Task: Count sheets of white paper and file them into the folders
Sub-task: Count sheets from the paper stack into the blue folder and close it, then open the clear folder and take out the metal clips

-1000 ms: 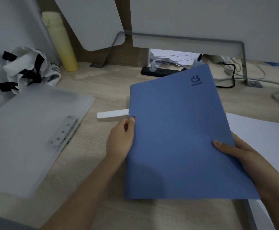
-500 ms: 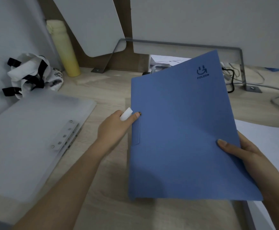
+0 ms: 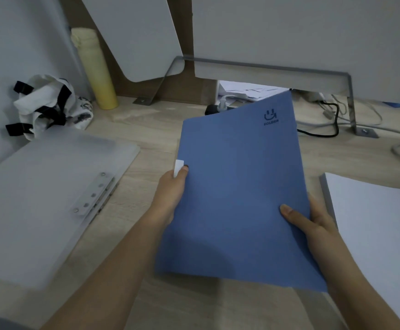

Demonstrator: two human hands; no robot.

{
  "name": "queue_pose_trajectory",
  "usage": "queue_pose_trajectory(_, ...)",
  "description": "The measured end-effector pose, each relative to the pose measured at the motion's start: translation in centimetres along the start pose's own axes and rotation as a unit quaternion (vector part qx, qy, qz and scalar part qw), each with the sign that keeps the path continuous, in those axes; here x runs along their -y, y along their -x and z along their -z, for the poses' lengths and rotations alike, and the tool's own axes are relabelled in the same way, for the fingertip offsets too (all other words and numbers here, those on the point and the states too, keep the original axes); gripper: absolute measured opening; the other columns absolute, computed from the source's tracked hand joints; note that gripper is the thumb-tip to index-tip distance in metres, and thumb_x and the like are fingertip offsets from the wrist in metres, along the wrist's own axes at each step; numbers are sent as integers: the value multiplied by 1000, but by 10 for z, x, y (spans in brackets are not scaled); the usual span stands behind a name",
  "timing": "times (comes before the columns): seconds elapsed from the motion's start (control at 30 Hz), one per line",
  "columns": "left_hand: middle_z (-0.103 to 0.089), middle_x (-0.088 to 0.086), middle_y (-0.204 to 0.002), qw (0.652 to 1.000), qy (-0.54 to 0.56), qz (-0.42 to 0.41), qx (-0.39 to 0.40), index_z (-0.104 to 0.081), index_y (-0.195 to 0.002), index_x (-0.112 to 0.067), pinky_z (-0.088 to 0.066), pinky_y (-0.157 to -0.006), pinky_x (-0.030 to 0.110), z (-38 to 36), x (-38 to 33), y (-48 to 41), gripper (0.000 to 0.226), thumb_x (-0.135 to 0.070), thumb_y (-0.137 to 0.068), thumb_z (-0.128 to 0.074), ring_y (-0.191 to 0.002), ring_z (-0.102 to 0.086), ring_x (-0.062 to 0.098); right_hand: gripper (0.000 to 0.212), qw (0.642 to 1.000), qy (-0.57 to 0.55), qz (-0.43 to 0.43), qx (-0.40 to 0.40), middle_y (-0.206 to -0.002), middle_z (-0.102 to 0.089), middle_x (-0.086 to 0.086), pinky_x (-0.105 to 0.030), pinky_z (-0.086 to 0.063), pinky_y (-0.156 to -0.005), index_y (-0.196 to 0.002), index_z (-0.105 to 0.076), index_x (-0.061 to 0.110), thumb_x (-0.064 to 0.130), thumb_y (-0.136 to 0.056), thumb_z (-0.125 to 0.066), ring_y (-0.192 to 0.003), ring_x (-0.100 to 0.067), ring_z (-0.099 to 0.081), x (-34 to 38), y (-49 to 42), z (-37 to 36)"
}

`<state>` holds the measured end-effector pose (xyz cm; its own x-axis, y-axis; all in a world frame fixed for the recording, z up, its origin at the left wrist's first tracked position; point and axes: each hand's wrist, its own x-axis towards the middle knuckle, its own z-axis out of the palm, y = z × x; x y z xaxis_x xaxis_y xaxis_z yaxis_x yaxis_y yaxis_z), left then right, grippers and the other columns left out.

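Looking down on a pale wood-grain desk (image 3: 146, 129) backed by grey partition panels. Holding a blue folder (image 3: 237, 186), cover facing up and tilted, over the middle of the desk with both hands. Gripping its left edge with the left hand (image 3: 170, 194), thumb on the cover, and pinching a small white strip (image 3: 178, 167) there against the edge. Clasping its right edge with the right hand (image 3: 313, 225), thumb lying flat across the cover and fingers going behind. Showing a stack of white paper (image 3: 373, 222) lying flat on the desk just right of the folder, and a translucent folder (image 3: 51, 186) with a metal fastener strip (image 3: 94, 194) lying at the left. Showing also, along the back, a yellow bottle (image 3: 96, 75) standing upright, a crumpled white bag with black straps (image 3: 46, 106), a black power strip (image 3: 214, 109) and loose cables (image 3: 332, 115).
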<state>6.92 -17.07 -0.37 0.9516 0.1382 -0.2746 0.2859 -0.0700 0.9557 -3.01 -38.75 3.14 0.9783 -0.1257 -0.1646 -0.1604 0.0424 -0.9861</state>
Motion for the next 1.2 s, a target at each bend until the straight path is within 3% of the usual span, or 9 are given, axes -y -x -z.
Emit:
queue_pose_trajectory(0.17,-63,6,-113,985,-164,-36,-49,-52,-118,-14,-52,-89,44,28,8,-20,45,-38,-81,-45,-95,-63,26,24,999,-19,-46,-11,-106,-71,0,-39,-54,-78,-107,-61,27,13,-88,-56,-90,-21,-69,-21,-17,-34)
queue_pose_trajectory(0.27,-46,8,-139,939,-326,-104,-50,-40,-137,-15,-38,-106,45,36,26,-17,56,-38,-87,-46,-126,-45,26,31,995,-50,-90,6,-110,-69,-4,-38,-56,-75,-116,-57,21,9,-88,-55,-92,-24,-68,-31,-23,-52)
queue_pose_trajectory(0.33,-15,8,-159,874,-471,-115,-24,-20,-149,-16,-8,-120,38,34,39,-6,67,-51,-92,-31,-147,-11,22,40,991,-52,-121,35,-113,-67,-2,-29,-57,-64,-125,-51,21,7,-87,-55,-92,-21,-67,-36,-22,-58)
queue_pose_trajectory(0.4,7,3,-160,816,-561,-135,-26,-2,-151,-20,14,-115,32,35,50,6,90,-72,-77,1,-146,13,14,47,988,-31,-138,65,-116,-63,-1,-20,-56,-57,-130,-44,20,4,-87,-55,-92,-18,-65,-38,-21,-60)
queue_pose_trajectory(0.53,9,2,-160,808,-566,-159,-49,3,-150,-20,17,-113,30,51,60,8,122,-78,-48,37,-141,19,8,46,991,78,-94,58,-95,-62,-5,-13,-50,-62,-125,-43,23,-3,-88,-50,-78,-10,-59,-28,-24,-52)
queue_pose_trajectory(0.7,10,2,-160,816,-555,-153,-43,-1,-150,-18,14,-114,26,63,53,11,86,-68,-80,2,-146,14,12,37,979,201,-16,17,-127,-48,-4,-19,-37,-75,-123,-54,22,4,-91,-48,-104,-13,-48,-19,-20,-55)
queue_pose_trajectory(0.9,-19,1,-158,845,-450,-242,-158,-34,-144,-17,2,-116,25,127,12,14,57,-45,-94,-30,-148,-6,13,29,988,21,-67,141,-114,-65,-1,-26,-46,-93,-105,-67,22,6,-88,-50,-102,-11,-62,8,-34,-133)
queue_pose_trajectory(1.03,-22,10,-157,848,-466,-126,-220,-34,-144,-15,-7,-120,35,209,2,1,53,-35,-96,-43,-147,-11,22,30,949,-36,-176,260,-107,-62,-2,-21,-51,-85,-118,-57,15,7,-89,-50,-97,-12,-61,9,-38,-208)
queue_pose_trajectory(1.2,-22,17,-154,848,-472,65,-230,-23,-147,-9,-18,-116,43,280,6,-9,88,-60,-82,-53,-144,-18,32,39,941,29,-233,245,-137,-48,-26,-42,-36,-108,-126,-50,-8,5,-89,-50,-126,-40,-45,-3,-34,-270)
